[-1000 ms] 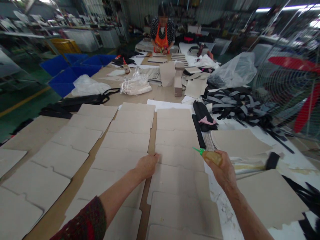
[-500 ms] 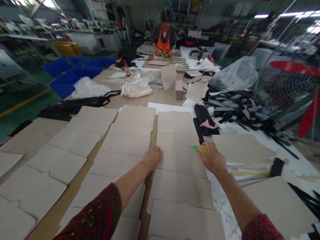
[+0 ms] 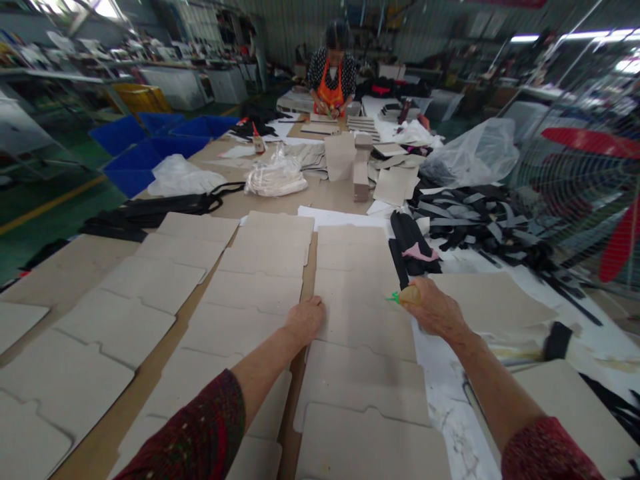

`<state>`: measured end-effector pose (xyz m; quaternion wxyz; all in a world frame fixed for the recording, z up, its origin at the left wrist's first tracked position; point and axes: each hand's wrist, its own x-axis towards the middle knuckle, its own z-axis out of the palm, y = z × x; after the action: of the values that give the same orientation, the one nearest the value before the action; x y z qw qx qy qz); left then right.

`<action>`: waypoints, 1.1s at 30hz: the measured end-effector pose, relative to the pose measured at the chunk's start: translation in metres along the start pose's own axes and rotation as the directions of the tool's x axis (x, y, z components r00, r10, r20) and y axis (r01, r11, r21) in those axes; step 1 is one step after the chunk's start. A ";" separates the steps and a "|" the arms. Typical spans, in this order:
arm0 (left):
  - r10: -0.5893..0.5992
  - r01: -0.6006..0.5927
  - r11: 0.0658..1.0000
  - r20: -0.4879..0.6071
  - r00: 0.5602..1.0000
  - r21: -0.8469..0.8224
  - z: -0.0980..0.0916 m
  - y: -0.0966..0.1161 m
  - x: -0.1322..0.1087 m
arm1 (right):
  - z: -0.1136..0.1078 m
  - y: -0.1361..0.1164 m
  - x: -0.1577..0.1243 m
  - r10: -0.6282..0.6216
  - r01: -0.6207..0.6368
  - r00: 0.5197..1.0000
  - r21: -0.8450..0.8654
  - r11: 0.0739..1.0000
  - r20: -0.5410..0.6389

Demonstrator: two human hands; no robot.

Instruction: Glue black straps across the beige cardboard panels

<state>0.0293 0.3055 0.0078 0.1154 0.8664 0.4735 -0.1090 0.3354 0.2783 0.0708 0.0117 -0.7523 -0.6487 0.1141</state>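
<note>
My left hand (image 3: 306,319) rests with curled fingers on the left edge of a grey cardboard panel (image 3: 360,313) in the middle-right row. My right hand (image 3: 440,308) is wrapped around a small yellowish glue bottle (image 3: 411,295). Its green nozzle (image 3: 393,297) points left, just above the panel's right edge. In this row the panels overlap, and a nearer panel (image 3: 370,443) shows a notched upper edge. More overlapping panels lie in a row (image 3: 250,290) left of my left hand and in another row (image 3: 150,283) farther left.
Black strips (image 3: 415,240) lie beyond my right hand, beside a stack of panels (image 3: 490,297). A red-bladed fan (image 3: 620,200) stands at the right. Farther back are a plastic-wrapped bundle (image 3: 277,177), blue bins (image 3: 150,157) and a co-worker in an orange apron (image 3: 330,87).
My right hand has moved slightly right with the glue bottle, toward the panel's outer edge. My left hand stays at the same panel edge. The view has shifted a little.
</note>
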 end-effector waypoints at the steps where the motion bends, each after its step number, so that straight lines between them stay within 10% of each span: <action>1: -0.003 0.003 1.000 -0.001 1.000 -0.003 0.000 0.000 0.000 | 0.002 0.001 0.000 -0.002 0.002 1.000 0.026 1.000 -0.003; 12: -0.002 0.001 1.000 -0.014 1.000 -0.016 0.003 0.000 0.000 | 0.020 -0.012 0.003 0.034 -0.024 0.987 0.071 0.997 -0.155; 18: -0.014 0.014 1.000 0.001 1.000 -0.007 0.004 0.002 0.000 | 0.034 -0.057 0.001 -0.131 0.177 0.978 0.317 0.932 -0.161; 33: -0.016 0.016 0.999 0.000 1.000 -0.048 0.000 0.003 -0.002 | 0.039 -0.119 0.012 -0.317 0.317 0.945 -0.009 0.948 -0.076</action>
<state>0.0313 0.3023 0.0084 0.1354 0.8595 0.4829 -0.0985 0.2142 0.3037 0.0504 0.0561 -0.6420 -0.7602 0.0828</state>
